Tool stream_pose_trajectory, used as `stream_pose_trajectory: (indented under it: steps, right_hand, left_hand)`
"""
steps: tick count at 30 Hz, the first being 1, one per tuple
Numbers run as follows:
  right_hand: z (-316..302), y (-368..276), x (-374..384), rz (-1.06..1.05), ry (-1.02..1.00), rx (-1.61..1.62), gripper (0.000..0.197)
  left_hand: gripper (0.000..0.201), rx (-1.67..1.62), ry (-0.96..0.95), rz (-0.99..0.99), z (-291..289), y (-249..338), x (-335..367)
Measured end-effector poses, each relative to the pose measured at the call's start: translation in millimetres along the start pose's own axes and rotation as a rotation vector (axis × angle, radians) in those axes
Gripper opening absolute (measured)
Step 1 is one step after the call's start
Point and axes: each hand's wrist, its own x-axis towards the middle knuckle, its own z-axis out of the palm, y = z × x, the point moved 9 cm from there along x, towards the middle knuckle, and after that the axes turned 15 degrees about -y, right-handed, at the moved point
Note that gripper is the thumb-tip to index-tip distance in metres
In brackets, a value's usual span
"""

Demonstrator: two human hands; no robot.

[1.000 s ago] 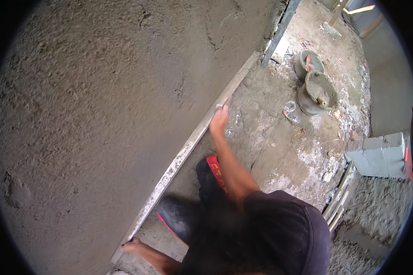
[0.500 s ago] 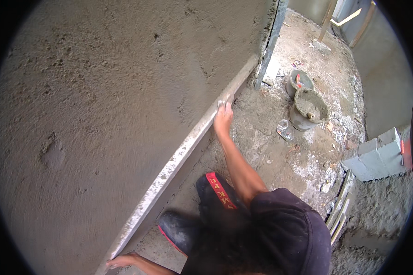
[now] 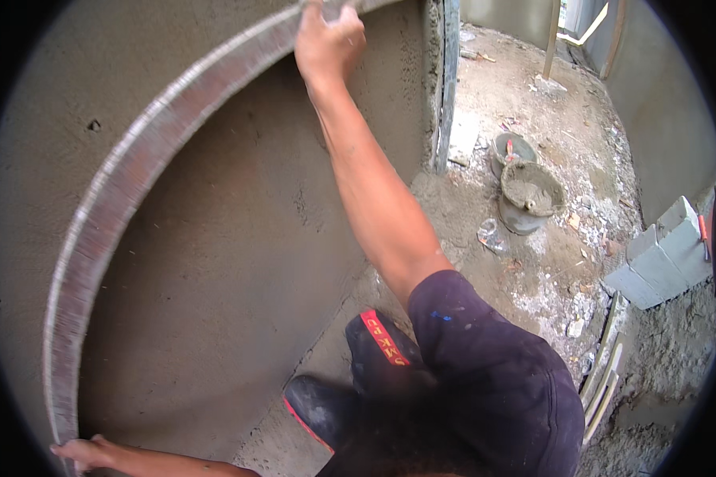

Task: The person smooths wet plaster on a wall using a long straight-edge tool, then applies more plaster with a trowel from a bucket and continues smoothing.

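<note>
A long plasterer's straightedge (image 3: 107, 215) spans the wall in front of me, looking bowed in the wide picture. Grey wet plaster (image 3: 239, 215) covers the wall behind it. At the upper end, my right hand (image 3: 330, 46) is closed around the straightedge, arm stretched out. My left hand (image 3: 86, 452) grips its lower end at the bottom left. The broad reddish-brown side of the tool faces me, with a pale edge along its far side. Its top end runs out of the picture near the wall's corner strip (image 3: 447, 87).
Two buckets stand on the right, the nearer bucket (image 3: 523, 219) holding mortar and the farther bucket (image 3: 500, 161) a red-handled tool. Grey blocks (image 3: 664, 258) and wooden strips (image 3: 605, 389) lie farther right. My dark boots (image 3: 320, 405) are close to the wall's foot. Rubble litters the ground.
Both hands have carried the straightedge from low near the wall's foot up the wall and leftward. Its broad side has come into view, and the plaster below it looks smoother.
</note>
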Motion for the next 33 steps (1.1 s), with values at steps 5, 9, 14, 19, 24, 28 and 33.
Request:
stream_pose_trajectory:
  steps: [5, 9, 14, 19, 24, 28, 33]
  right_hand:
    - [-0.4, -25.0, 11.6, 0.002, 0.059, 0.007, 0.053]
    - [-14.2, 61.4, -56.9, 0.260, -0.135, -0.106, 0.069]
    - [-8.1, 33.6, -23.4, 0.149, -0.101, -0.150, 0.076]
    - [23.2, -46.7, 45.4, -0.006, -0.042, -0.143, 0.062]
    - [77.8, -174.8, 154.4, 0.052, -0.061, -0.146, 0.052]
    - [114.3, -303.2, 241.5, 0.059, -0.108, 0.034, 0.053]
    - [121.7, -333.3, 219.5, 0.319, -0.193, 0.265, 0.080]
  left_hand:
    - [0.115, -0.010, 0.042, 0.066, 7.3, -7.8, 32.9]
    - [0.120, 0.174, -0.005, 0.105, -5.0, -92.5, 12.4]
    - [0.103, 0.260, 0.065, 0.165, -3.0, -52.9, 5.3]
    - [0.103, 0.262, 0.039, 0.109, 14.3, 8.7, 34.4]
    - [0.108, 0.249, 0.093, -0.023, 57.2, 124.4, 96.3]
    - [0.107, 0.031, 0.052, -0.043, 107.1, 263.3, 155.0]
    - [0.090, -0.666, 0.087, -0.039, 84.0, 456.7, 166.1]
